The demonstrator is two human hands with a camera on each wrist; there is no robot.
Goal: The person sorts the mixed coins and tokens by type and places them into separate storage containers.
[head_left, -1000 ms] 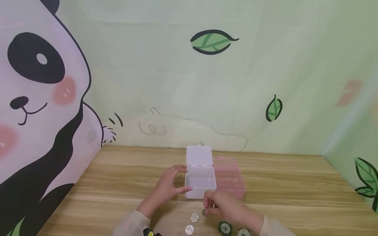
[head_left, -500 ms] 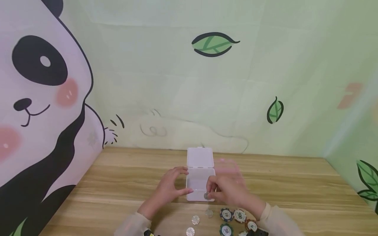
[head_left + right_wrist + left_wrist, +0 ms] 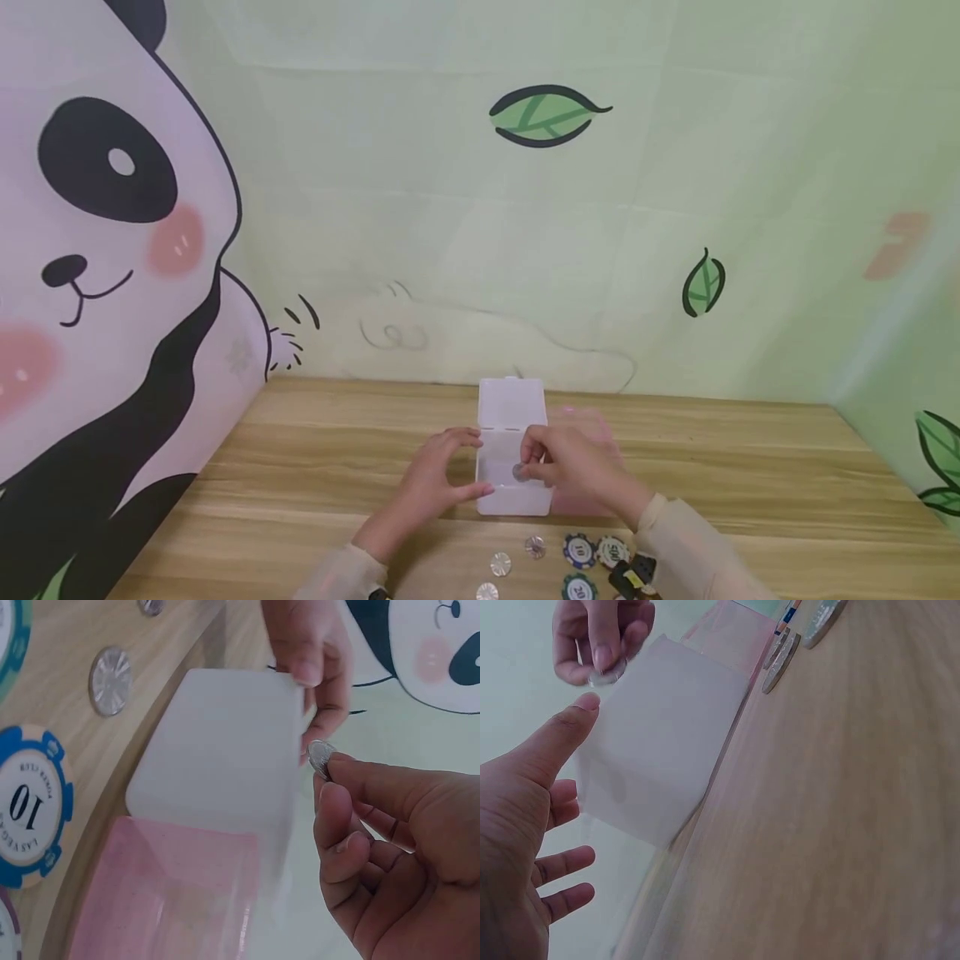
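On the wooden table stands a white plastic box (image 3: 514, 502), its hinged lid (image 3: 512, 403) tipped back. My left hand (image 3: 431, 483) holds the box by its left end, thumb at the near rim and fingers toward the far side. Above the box's opening, my right hand (image 3: 577, 468) pinches a silver coin (image 3: 321, 757) between thumb and forefinger. In the left wrist view, the right fingertips and this coin (image 3: 607, 673) show over the rim. The inside floor of the box is mostly hidden.
Right of the white box, and touching or close to it, is a translucent pink box (image 3: 180, 900). Loose silver coins (image 3: 500, 564) lie nearer me. Several poker chips (image 3: 579, 550) lie to their right, partly behind my right wrist. A printed cloth backdrop (image 3: 420, 208) rises behind the table.
My right hand has lifted the coin from the table before the box and carried it forward to above the opening. My left hand stays at the box.
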